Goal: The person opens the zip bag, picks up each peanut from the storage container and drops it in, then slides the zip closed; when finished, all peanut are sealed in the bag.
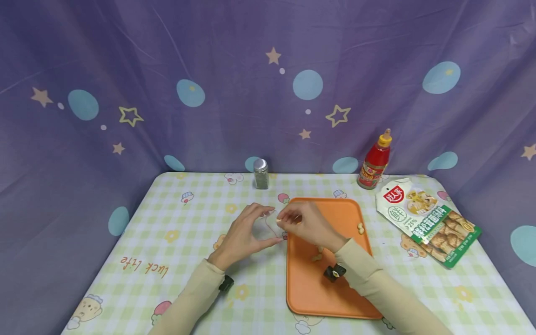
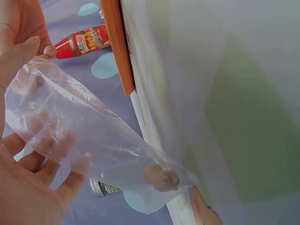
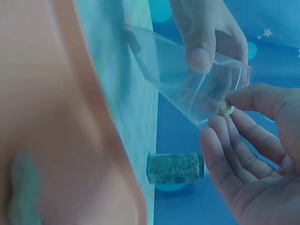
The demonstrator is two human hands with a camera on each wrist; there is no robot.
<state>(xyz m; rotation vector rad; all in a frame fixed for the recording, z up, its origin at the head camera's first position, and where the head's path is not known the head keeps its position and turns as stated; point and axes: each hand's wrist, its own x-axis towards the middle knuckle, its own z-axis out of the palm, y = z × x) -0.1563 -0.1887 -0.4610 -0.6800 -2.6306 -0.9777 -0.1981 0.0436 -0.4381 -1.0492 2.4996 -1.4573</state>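
Note:
My left hand (image 1: pixel 244 236) holds a clear plastic zip bag (image 2: pixel 108 136), its thumb and fingers apart at the mouth of the bag. A peanut in its shell (image 2: pixel 161 178) lies at the bottom corner of the bag. Between thumb and fingertips my right hand (image 1: pixel 309 224) pinches another peanut (image 3: pixel 225 109), right at the bag's opening. An orange tray (image 1: pixel 326 298) lies under the right forearm. Shelled-looking pale peanuts (image 1: pixel 361 228) rest at its right side, and more (image 1: pixel 317 257) are partly hidden by the right wrist.
A shaker jar with a metal cap (image 1: pixel 261 174) stands at the back of the table. Farther right are a red sauce bottle with a yellow cap (image 1: pixel 375 163) and a flat green-and-white food packet (image 1: pixel 429 223). A checked cloth (image 1: pixel 142 242) covers the table; a purple curtain (image 1: pixel 234 60) hangs behind.

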